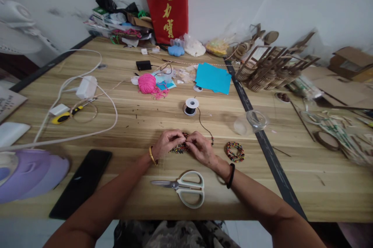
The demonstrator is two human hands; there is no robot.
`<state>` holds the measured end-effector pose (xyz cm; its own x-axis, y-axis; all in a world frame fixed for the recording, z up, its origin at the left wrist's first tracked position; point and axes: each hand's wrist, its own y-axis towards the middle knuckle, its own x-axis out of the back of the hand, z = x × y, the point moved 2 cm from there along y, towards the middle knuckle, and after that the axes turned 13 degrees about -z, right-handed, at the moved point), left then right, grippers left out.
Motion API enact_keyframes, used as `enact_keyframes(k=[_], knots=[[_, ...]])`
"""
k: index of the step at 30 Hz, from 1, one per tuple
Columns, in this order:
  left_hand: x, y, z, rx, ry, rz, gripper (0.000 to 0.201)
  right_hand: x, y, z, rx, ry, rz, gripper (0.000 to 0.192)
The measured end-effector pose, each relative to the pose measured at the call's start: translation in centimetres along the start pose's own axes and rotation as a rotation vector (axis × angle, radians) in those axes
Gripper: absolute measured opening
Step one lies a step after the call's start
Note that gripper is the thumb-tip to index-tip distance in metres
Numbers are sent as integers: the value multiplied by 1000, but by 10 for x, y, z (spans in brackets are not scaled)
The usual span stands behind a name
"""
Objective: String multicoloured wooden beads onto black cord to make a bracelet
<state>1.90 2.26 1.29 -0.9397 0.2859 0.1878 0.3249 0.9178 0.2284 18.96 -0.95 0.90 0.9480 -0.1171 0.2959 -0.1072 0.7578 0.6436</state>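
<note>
My left hand [169, 142] and my right hand [201, 147] meet over a cluster of small multicoloured beads [180, 148] on the table. Thumb and fingers of each hand are pinched together, their tips almost touching; what they grip is too small to make out. A thin black cord runs from a spool [190, 106] to a few beads beside my right hand. To the right lies a coiled string of beads [234, 151]. Scissors [186, 188] with pale handles rest in front of my hands, blades pointing left.
A black phone [81, 184] lies by my left forearm. White cables [112, 129] loop around a yellow cutter [61, 118]. Pink yarn [147, 83], blue sheets [213, 78] and a clear tape roll [257, 120] lie farther back. Wooden models [271, 67] stand at the right.
</note>
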Motion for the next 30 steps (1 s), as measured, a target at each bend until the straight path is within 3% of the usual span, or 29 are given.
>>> enact_keyframes(k=[11,20,30], knots=[[-1,0,-1,-5,21,-22,34,0,0,0,2,-5,-3,12],[2,2,-2,160,-138,-88,35,1,-2,-2,-19,-7,-11,10],[5,2,8,282,-280,-57,19,2,-2,0,-45,26,-19,9]])
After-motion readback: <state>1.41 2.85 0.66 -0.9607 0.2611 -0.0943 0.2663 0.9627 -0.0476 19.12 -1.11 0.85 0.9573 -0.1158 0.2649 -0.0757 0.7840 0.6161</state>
